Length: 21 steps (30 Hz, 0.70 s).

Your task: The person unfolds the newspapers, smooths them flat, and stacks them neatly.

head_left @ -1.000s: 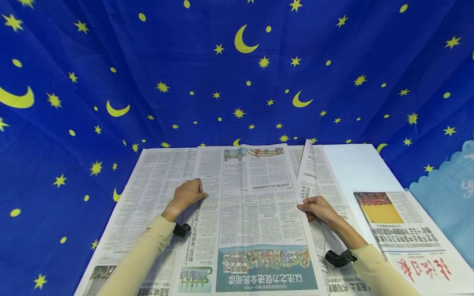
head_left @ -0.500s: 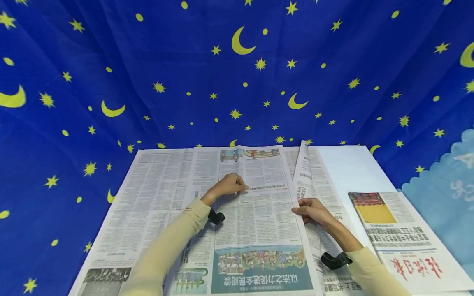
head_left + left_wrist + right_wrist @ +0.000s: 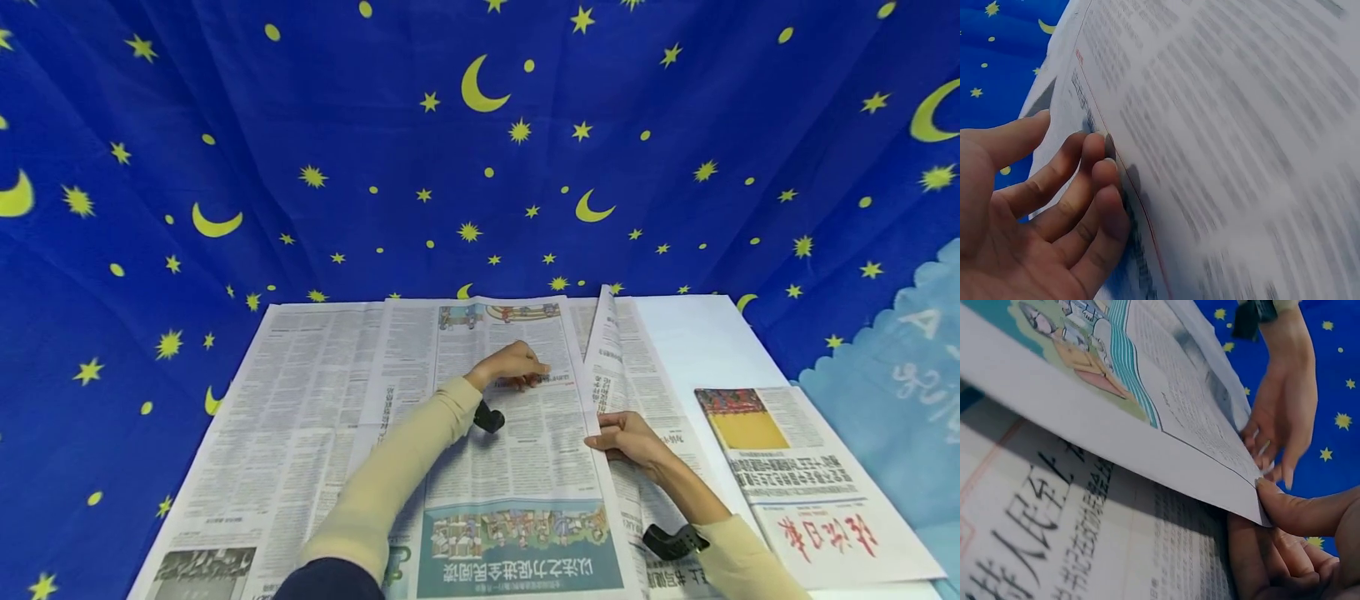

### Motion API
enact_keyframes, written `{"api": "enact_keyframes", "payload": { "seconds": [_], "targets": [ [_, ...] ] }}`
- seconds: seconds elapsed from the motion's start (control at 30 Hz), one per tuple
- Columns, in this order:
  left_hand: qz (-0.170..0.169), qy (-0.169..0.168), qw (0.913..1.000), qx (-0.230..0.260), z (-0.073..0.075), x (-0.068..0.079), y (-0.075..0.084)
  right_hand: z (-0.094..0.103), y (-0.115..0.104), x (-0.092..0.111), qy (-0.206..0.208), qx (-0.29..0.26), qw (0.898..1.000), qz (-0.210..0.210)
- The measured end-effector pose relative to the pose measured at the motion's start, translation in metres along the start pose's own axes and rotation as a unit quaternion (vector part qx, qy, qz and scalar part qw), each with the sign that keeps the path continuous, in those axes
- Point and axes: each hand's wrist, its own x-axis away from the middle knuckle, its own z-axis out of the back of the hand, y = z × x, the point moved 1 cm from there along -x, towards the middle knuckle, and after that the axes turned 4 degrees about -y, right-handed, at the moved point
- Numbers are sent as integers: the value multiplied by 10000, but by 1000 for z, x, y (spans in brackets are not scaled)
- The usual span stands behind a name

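A newspaper sheet with a teal illustrated banner lies at the middle of the table, over other spread pages. My right hand pinches its right edge between thumb and fingers. In the right wrist view, that edge is raised off the page below, with the thumb on top. Over the upper part of the sheet is my left hand, holding nothing. Its fingers are loosely bent close to the print, with the thumb apart; whether they touch the paper I cannot tell.
A folded newspaper with red lettering lies at the right on the white tabletop. Near the right hand, a page flap stands folded up. A blue cloth with stars and moons hangs behind the table.
My left hand has moved right across the sheet, from its left part toward its right edge. The right hand keeps its pinch on the edge. The head view has shifted slightly.
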Motion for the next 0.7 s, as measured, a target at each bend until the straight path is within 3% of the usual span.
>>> {"api": "enact_keyframes", "payload": {
  "seconds": [0.2,0.33,0.5,0.7],
  "targets": [
    [410,-146,9987,275,-15,-16,8,-4,0,0,256,218,9994,-30],
    [651,178,9976,176,-20,-19,13,-5,1,-2,416,291,9987,-93],
    [1053,589,9924,-237,-28,-25,21,-7,1,-3,538,295,9981,-90],
    [1604,758,9785,-1054,-36,-41,22,-8,-1,-3,674,340,9971,-75]
  ]
}}
